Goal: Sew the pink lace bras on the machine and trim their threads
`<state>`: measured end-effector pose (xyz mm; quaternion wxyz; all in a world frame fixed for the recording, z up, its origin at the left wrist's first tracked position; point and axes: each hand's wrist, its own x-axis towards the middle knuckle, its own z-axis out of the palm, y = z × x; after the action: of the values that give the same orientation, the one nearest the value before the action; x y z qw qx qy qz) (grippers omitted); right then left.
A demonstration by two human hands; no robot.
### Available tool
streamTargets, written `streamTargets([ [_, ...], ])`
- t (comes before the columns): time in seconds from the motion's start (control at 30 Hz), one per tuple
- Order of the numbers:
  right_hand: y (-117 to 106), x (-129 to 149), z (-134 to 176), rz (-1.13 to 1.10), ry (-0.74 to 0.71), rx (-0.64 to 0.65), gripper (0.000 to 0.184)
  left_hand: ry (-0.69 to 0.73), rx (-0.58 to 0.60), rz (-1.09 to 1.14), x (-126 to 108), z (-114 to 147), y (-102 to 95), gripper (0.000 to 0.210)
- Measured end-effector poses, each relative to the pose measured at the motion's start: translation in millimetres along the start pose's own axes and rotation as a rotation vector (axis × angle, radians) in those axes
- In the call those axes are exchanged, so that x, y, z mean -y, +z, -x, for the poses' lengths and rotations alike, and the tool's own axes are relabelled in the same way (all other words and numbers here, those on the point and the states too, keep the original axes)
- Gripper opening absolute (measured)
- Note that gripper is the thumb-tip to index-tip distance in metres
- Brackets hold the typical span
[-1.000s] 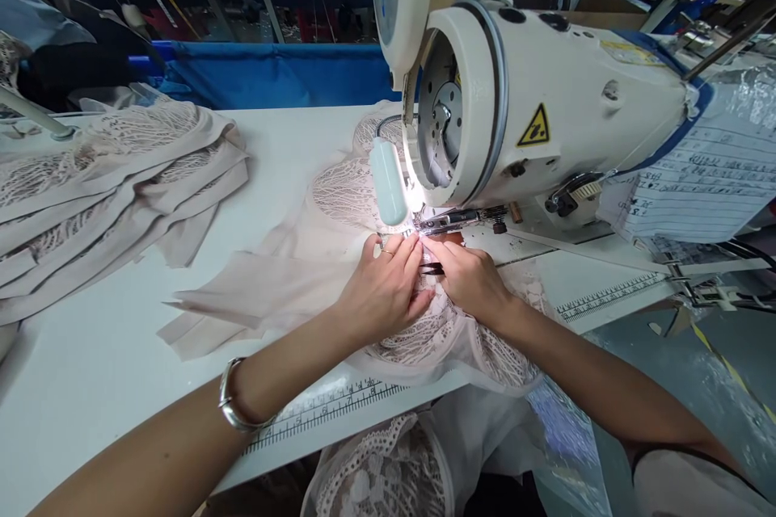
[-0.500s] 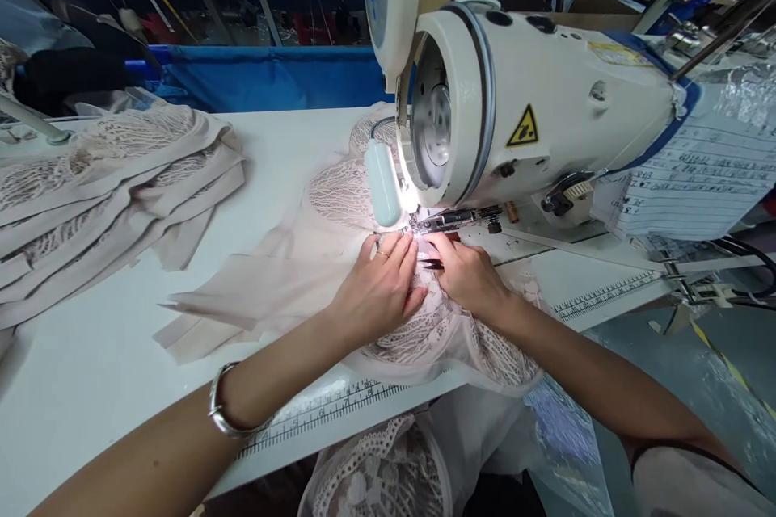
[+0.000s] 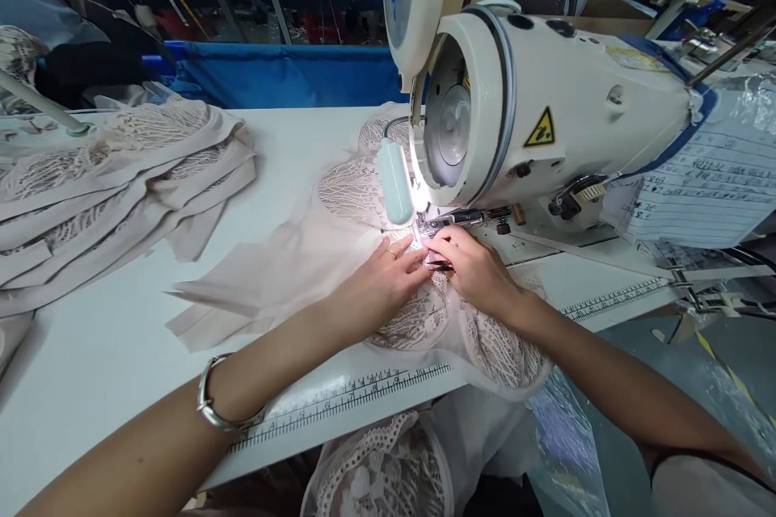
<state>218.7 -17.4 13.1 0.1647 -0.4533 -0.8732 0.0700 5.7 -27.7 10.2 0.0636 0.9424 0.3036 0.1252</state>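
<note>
A pale pink lace bra (image 3: 412, 323) lies under the lit needle area of a white sewing machine (image 3: 570, 97). My left hand (image 3: 388, 279) rests on its fabric, fingers stretched toward the presser foot and not gripping. My right hand (image 3: 476, 266) is closed just right of it, thumb and forefinger at a narrow strip of the fabric near the foot. Dark pointed blades of thread snips (image 3: 439, 265) stick out from under my right fingers; their handle is hidden in the palm. Loose fabric bands (image 3: 242, 283) spread to the left.
A pile of similar lace pieces (image 3: 121, 178) lies at the left on the white table (image 3: 279, 137). A small pale green lamp (image 3: 394, 182) hangs beside the needle. Ruler markings (image 3: 345, 400) run along the front edge. More lace fabric (image 3: 388, 468) hangs below it.
My left fingers have drawn back from the needle and flattened toward the right hand. The right fingers have bunched closer by the foot. The whole view has shifted slightly.
</note>
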Motion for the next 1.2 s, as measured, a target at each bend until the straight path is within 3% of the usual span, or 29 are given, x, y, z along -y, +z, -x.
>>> streamTargets([
  [0.17,5,-2,-13,0.065,-0.007,-0.048,0.024,0.04,-0.085,0.097,17,-2,-6.3,0.044],
  [0.33,-2,0,-17,0.108,0.003,-0.014,0.021,0.003,-0.075,0.087,16,-3,-12.5,0.03],
  [0.5,-16,20,21,0.168,0.094,-0.08,0.015,0.05,-0.082,-0.086,1,-1,-11.0,0.024],
  [0.6,-13,31,51,0.222,0.128,-0.094,0.024,0.133,-0.052,-0.064,-3,0,-9.8,0.024],
  [0.7,-5,29,65,0.218,0.036,-0.177,0.031,0.132,-0.052,-0.052,-2,1,-9.1,0.022],
  [0.83,-7,7,54,0.26,-0.096,-0.218,0.031,0.11,-0.069,-0.045,1,0,-6.5,0.024],
  [0.9,-13,-5,42,0.248,-0.066,-0.131,0.014,0.118,-0.082,-0.027,1,-2,-5.6,0.029],
  [0.93,-16,-9,37,0.23,-0.045,-0.06,0.022,0.12,-0.092,-0.014,2,-2,-5.6,0.031],
  [1.03,-24,-12,22,0.206,0.008,0.17,0.071,0.128,-0.114,0.013,2,-4,-7.0,0.032],
  [1.2,-27,-6,7,0.283,0.081,0.314,0.077,0.129,-0.107,-0.02,2,-3,-9.4,0.035],
])
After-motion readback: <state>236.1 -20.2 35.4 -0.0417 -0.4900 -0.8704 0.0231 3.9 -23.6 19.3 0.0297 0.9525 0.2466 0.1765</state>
